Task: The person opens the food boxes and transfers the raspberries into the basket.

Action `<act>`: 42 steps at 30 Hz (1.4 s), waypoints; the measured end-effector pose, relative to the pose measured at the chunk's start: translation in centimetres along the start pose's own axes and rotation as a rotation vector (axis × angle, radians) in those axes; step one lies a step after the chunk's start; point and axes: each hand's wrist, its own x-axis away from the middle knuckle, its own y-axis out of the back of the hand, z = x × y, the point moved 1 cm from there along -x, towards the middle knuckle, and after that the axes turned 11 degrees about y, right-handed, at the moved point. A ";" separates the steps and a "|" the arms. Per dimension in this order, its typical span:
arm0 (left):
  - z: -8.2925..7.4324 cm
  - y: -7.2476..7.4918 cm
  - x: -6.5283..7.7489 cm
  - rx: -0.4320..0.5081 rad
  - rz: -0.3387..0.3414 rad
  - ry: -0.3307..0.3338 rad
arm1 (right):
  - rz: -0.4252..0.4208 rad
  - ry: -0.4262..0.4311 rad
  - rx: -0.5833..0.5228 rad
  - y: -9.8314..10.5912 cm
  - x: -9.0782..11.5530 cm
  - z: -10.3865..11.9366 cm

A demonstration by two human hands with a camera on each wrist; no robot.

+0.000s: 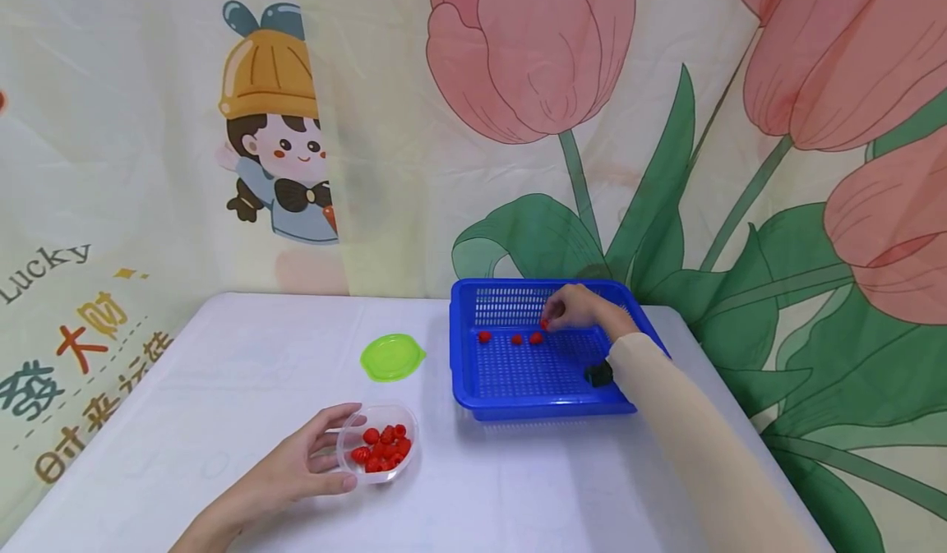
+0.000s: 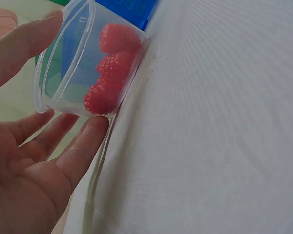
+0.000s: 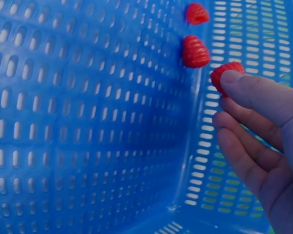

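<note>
My right hand (image 1: 573, 306) is inside the blue plastic basket (image 1: 510, 412), near its far wall. Thumb and fingers pinch a red raspberry (image 3: 224, 78). Along the basket floor lie a few other raspberries (image 1: 484, 337), two of them close to the pinched one in the right wrist view. On the table to the left, my left hand (image 1: 307, 454) holds a clear plastic cup (image 2: 63, 100) by its side, thumb and fingers spread around it. Several raspberries (image 1: 385, 450) fill the bottom of this cup.
A bright green lid (image 1: 392, 357) lies flat on the white-covered table (image 1: 244, 372), left of the basket and behind the cup. A small dark object (image 1: 598, 374) shows beside the right sleeve (image 1: 681, 421). A printed curtain (image 1: 385, 126) hangs behind the table.
</note>
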 end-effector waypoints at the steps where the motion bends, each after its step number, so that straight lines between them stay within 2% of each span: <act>1: 0.0 0.0 0.0 0.000 0.001 -0.008 | 0.006 -0.009 0.002 -0.1 0.0 -0.1; 9: 0.0 0.0 0.1 0.018 0.026 -0.049 | 0.048 -0.041 0.026 -1.0 0.1 -0.9; 14: 0.0 0.0 0.1 0.028 0.037 -0.071 | 0.046 -0.061 0.001 -1.4 0.2 -1.2; 30: 0.0 0.0 0.1 0.020 0.021 -0.044 | 0.037 -0.070 0.032 -1.3 0.1 -1.2; 38: 0.0 0.0 0.2 0.048 0.042 -0.059 | 0.014 -0.031 0.027 0.1 0.7 0.4; 42: 0.1 0.0 0.1 0.048 0.046 -0.062 | -0.013 0.065 0.072 0.9 1.0 1.7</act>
